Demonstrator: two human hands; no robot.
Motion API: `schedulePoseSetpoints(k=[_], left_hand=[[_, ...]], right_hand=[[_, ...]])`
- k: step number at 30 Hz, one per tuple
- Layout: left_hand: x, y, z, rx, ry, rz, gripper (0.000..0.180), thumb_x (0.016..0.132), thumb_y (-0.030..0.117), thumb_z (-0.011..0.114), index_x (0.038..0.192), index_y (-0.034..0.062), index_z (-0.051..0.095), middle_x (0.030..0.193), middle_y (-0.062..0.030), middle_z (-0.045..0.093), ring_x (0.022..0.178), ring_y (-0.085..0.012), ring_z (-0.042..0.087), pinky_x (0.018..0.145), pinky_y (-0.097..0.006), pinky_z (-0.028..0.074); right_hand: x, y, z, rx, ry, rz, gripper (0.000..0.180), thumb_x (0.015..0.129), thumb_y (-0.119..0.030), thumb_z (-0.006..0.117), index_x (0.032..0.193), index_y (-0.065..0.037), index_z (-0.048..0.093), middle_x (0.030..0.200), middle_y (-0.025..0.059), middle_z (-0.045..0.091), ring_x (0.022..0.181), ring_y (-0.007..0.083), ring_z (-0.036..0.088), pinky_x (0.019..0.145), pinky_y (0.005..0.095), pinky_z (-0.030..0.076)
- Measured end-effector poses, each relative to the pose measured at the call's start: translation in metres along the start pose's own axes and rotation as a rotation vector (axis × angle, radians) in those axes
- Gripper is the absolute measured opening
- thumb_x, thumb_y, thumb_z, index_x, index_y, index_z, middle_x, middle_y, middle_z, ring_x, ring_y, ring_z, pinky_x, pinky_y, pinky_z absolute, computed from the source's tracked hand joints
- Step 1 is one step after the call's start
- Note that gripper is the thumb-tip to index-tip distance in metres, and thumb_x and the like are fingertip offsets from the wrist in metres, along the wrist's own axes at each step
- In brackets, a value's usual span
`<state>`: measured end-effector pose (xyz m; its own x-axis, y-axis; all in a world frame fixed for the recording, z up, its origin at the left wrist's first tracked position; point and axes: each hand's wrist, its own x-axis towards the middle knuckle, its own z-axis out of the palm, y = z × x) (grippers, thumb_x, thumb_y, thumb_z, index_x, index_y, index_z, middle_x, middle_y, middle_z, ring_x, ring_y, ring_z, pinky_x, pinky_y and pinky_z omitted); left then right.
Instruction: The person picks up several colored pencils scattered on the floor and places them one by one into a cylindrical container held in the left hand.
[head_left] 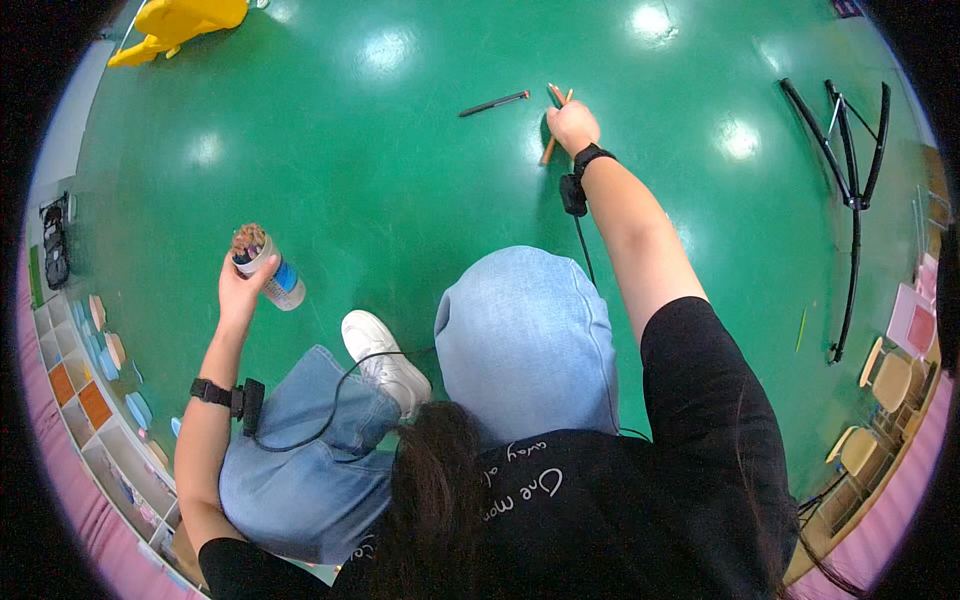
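Note:
My left hand [240, 290] is wrapped around a clear plastic cup with a blue label [286, 285], held tilted over the floor to the left of my legs. A bunch of pencils [248, 240] fills its mouth, their ends pointing away from me. Farther off, at arm's length, my right hand [573, 126] is closed on orange-brown pencils [548, 153] at floor level. Their ends stick out beyond and below the hand; the fingertips are hidden. Left of that hand, a dark pencil with a reddish end [494, 103] lies on the floor.
The floor is glossy green [350, 170]. A black folded stand [852, 190] lies at the right, with small chairs [890, 382] beyond. White shelving [110, 455] lines the left edge, and a yellow plastic object [185, 20] stands far left. Cables run from my wristbands.

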<state>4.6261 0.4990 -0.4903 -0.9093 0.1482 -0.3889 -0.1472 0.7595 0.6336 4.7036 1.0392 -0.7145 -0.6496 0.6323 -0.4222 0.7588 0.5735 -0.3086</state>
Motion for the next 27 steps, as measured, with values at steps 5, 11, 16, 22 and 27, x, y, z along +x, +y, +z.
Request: schedulePoseSetpoints(k=[5,11,16,22,27], left_hand=[[-0.007,-0.011,-0.011,-0.107,-0.022,0.047,0.052,0.074,0.021,0.077,0.115,0.0018,0.052,0.106,-0.0077,0.061,0.095,-0.0156,0.058,0.086,-0.031,0.046],[-0.008,0.007,0.0,-0.071,-0.083,0.051,0.047,0.077,0.021,0.075,0.114,0.002,0.052,0.106,-0.0073,0.061,0.095,-0.0156,0.058,0.086,-0.031,0.045],[-0.011,-0.006,-0.012,-0.029,-0.042,0.055,0.048,0.079,0.02,0.073,0.118,0.0023,0.051,0.107,-0.0079,0.06,0.096,-0.0154,0.057,0.087,-0.03,0.044],[0.003,-0.014,-0.01,-0.028,-0.154,0.104,0.044,0.08,0.019,0.072,0.115,0.0029,0.051,0.105,-0.007,0.06,0.095,-0.015,0.058,0.085,-0.029,0.045],[0.036,0.045,0.038,0.024,-0.287,0.194,0.044,0.079,0.02,0.073,0.112,0.0024,0.052,0.104,-0.0077,0.061,0.094,-0.0151,0.058,0.083,-0.03,0.046]], right_hand=[[-0.008,-0.034,0.01,0.155,0.138,-0.131,0.033,0.085,-0.025,0.047,0.105,0.001,0.042,0.091,0.0252,0.063,0.085,0.0398,0.062,0.076,0.0492,0.048],[0.0,-0.05,0.016,-0.077,-0.003,-0.52,0.024,0.087,-0.022,0.046,0.103,-0.004,0.048,0.09,0.0204,0.064,0.084,0.0376,0.063,0.069,0.0493,0.05],[-0.033,-0.073,0.017,-0.209,-0.037,-0.433,0.023,0.086,-0.015,0.047,0.099,-0.007,0.064,0.102,0.0141,0.065,0.092,0.0283,0.065,0.076,0.0393,0.054],[-0.077,-0.057,-0.003,-0.303,-0.215,-0.381,0.025,0.081,-0.021,0.054,0.097,-0.008,0.069,0.101,0.0116,0.067,0.093,0.0256,0.065,0.077,0.0376,0.053],[-0.081,-0.006,-0.02,-0.107,-0.324,-0.445,0.031,0.084,-0.025,0.049,0.087,0.0,0.066,0.094,0.0178,0.067,0.083,0.0262,0.067,0.072,0.0387,0.054]])
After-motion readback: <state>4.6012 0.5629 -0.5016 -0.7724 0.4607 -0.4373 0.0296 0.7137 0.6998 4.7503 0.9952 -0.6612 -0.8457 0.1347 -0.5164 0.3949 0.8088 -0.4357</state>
